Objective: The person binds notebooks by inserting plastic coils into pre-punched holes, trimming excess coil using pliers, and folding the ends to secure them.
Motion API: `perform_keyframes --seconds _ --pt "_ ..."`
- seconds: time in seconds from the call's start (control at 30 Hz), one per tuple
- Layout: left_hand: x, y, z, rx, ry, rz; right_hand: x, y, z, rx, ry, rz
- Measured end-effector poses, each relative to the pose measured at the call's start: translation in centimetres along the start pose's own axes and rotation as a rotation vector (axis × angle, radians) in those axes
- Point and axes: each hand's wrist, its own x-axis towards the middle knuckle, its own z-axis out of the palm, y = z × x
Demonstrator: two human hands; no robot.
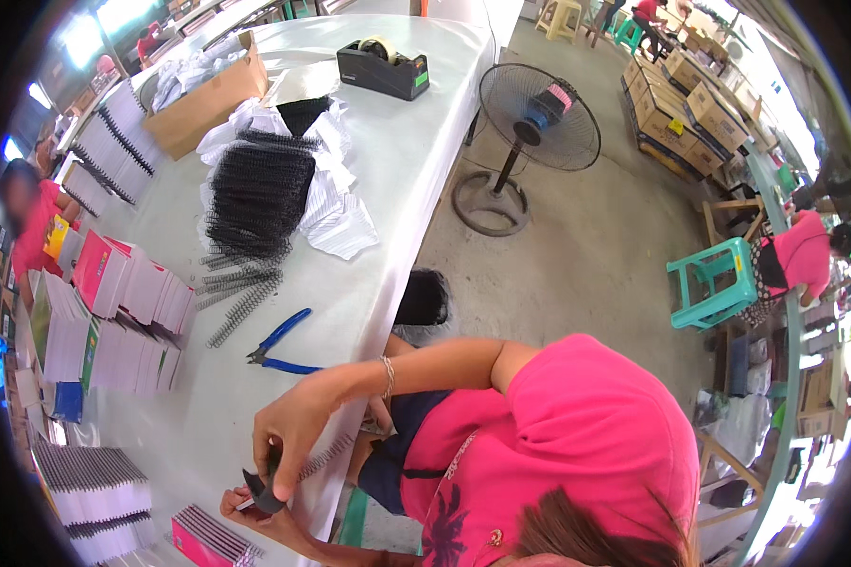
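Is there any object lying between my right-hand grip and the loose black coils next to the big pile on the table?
Yes. The blue-handled pliers lie open on the table, between the right-hand grip and the loose black coils. They probably lie low enough to reach over. Nothing else visible is in between.

Support surface: your long white table [402,161], top faintly glossy. Directly on it, nearest you: blue-handled pliers [287,328], handles spread. Beyond these, loose black coils [243,295], then crumpled white paper [338,225] bearing a dense coil pile [260,194]. Also noted: black tape dispenser [383,74], open cardboard box [213,106]. Across from you: pink-covered books [104,272], spiral-bound stacks [95,482].
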Motion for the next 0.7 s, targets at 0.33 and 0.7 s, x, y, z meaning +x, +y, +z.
perform_keyframes --seconds 0.33,0.7 --pt "-0.4 0.5 0.3 -0.121 -0.07 -0.084 0.9 1.1 -0.1 -0.826 0.481 -0.06" --pt "-0.4 -0.3 0.2 -0.199 -0.048 -0.036 2.4 0.6 1.5 -0.639 0.374 -0.104"
